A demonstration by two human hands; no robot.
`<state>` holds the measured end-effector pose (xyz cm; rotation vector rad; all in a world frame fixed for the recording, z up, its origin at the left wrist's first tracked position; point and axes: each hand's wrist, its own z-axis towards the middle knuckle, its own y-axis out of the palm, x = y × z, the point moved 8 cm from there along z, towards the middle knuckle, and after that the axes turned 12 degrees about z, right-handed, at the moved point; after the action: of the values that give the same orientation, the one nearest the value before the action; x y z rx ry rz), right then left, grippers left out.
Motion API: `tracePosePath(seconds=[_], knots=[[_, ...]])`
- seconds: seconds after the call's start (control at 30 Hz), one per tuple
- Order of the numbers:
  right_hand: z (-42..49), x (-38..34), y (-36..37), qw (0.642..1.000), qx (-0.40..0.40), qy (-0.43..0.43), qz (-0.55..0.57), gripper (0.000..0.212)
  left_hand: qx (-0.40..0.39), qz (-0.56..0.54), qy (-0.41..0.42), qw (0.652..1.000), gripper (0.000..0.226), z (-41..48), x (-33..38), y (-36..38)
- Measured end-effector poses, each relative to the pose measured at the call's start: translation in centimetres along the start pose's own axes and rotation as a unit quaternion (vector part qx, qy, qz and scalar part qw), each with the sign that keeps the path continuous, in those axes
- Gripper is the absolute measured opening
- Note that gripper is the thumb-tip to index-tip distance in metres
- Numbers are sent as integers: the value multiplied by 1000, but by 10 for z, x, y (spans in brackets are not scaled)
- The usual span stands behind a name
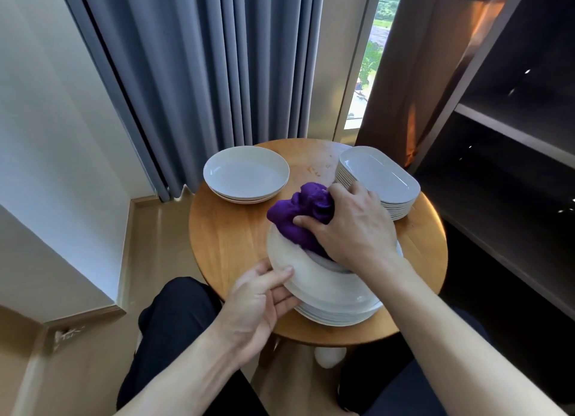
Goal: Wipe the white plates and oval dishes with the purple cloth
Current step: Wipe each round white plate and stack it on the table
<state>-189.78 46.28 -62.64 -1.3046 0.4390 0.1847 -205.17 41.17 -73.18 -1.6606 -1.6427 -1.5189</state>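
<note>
The right hand (351, 229) grips the bunched cloth (303, 213), pressing it onto the top plate (317, 278). The left hand (258, 297) pinches that plate's rim, thumb on top.

Home room: curtains (202, 58), round wooden table (236, 229), shelving (513, 129)

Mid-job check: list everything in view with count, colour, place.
round wooden table: one, honey-brown, centre.
near stack of white round plates: several, white, table's near edge; top plate tilted.
far stack of white round plates: few, white, table's far left.
stack of white oval dishes: many, white, table's far right.
purple cloth: one, purple, bunched on the top plate.
grey curtain: one, grey, behind table.
dark shelf unit: one, dark brown, right.
left hand: one, holding top plate's rim.
right hand: one, gripping cloth.
</note>
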Motion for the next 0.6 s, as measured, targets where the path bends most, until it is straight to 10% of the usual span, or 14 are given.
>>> tracePosePath(seconds=[0.6], knots=[[-67, 43, -39, 995, -84, -39, 36, 27, 21, -22, 7, 1000, 53, 0, -2, -4]])
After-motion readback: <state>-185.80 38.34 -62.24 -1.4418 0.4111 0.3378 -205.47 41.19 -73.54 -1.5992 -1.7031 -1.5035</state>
